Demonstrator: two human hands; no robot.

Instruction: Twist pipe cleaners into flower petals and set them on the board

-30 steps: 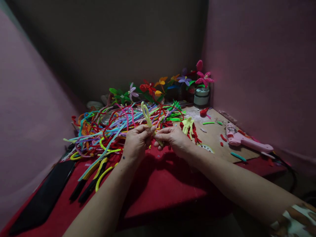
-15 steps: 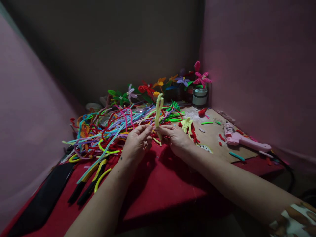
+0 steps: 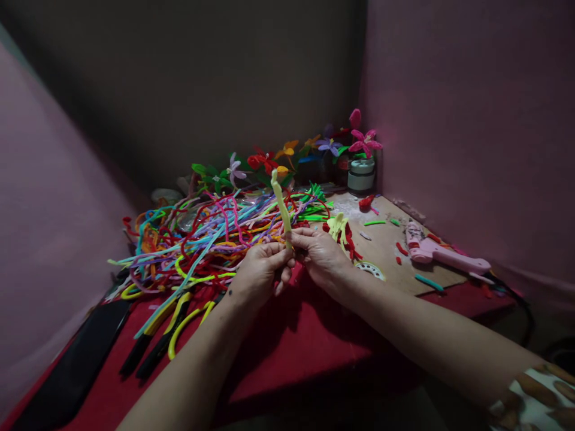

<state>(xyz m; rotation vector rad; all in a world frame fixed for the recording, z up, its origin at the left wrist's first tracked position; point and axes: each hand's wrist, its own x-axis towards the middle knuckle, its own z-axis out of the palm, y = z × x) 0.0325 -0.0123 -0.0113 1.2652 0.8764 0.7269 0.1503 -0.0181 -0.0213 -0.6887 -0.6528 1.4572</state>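
A pale yellow pipe cleaner (image 3: 281, 203), folded into a narrow length, stands upright between my hands. My left hand (image 3: 266, 266) pinches its lower end, and my right hand (image 3: 318, 251) grips it just above with thumb and finger. The bottom tip is hidden by my fingers. Behind my left hand spreads a tangled heap of many-coloured pipe cleaners (image 3: 211, 221). Just beyond my right hand lies a bunch of pale yellow looped pieces (image 3: 338, 226) with red ones beside it.
Pliers (image 3: 155, 335) with yellow and black handles and a black flat case (image 3: 76, 359) lie at left. A pink glue gun (image 3: 442, 254) rests on a brown board (image 3: 386, 245) at right. Pipe-cleaner flowers (image 3: 365, 142) stand along the back of the red table (image 3: 287, 359).
The yellow pipe cleaner has turned from an open loop to a narrow, left-leaning length. My left hand has moved slightly right and down, closer to my right hand.
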